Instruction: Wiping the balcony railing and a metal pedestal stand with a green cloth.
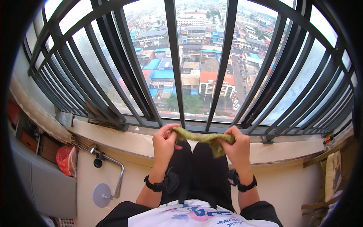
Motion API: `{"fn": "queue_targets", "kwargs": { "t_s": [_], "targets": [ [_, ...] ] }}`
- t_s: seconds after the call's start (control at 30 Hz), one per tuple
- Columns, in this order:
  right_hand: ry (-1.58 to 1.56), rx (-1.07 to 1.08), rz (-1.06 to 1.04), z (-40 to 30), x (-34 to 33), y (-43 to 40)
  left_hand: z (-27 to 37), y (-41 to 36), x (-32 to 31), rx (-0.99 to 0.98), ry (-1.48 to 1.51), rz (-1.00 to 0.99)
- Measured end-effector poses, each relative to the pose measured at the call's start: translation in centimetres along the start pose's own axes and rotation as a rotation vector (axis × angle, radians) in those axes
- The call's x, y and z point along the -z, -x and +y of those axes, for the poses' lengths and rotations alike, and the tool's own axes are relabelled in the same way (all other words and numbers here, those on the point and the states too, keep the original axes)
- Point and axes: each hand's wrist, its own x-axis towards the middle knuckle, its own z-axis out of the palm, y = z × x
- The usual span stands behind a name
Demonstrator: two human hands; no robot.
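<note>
A green cloth (202,138) is stretched between my two hands, above my knees and close to the window sill. My left hand (166,139) pinches one end of it between thumb and fingers. At the other end my right hand (236,143) grips the cloth, and a loose flap hangs down beside its thumb. The middle of the cloth is bunched into a narrow band and sags slightly. Black straps circle both wrists.
Dark metal window bars (175,62) rise just beyond the pale sill (283,150). To the left stand a bent chrome stand with a round base (102,195), a red bag (66,161) and a grey padded piece of furniture (48,181). Wooden boards (331,176) lean at the right.
</note>
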Motion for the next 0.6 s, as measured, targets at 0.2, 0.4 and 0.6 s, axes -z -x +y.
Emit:
{"fn": "queue_targets", "kwargs": {
  "t_s": [0.2,0.4,0.6],
  "targets": [
    [-0.412,-0.032,-0.003,-5.2,-0.3,-8.3,7.7,-6.6,1.3,-0.228,0.284,-0.029],
    [-1.427,0.177,0.037,-11.3,0.1,-17.3,17.4,-13.0,-1.3,-0.846,0.273,-0.1],
    [-1.073,0.489,-0.046,-14.4,-5.2,-24.3,19.9,-18.2,-2.3,-0.767,0.234,-0.423]
  ]
}}
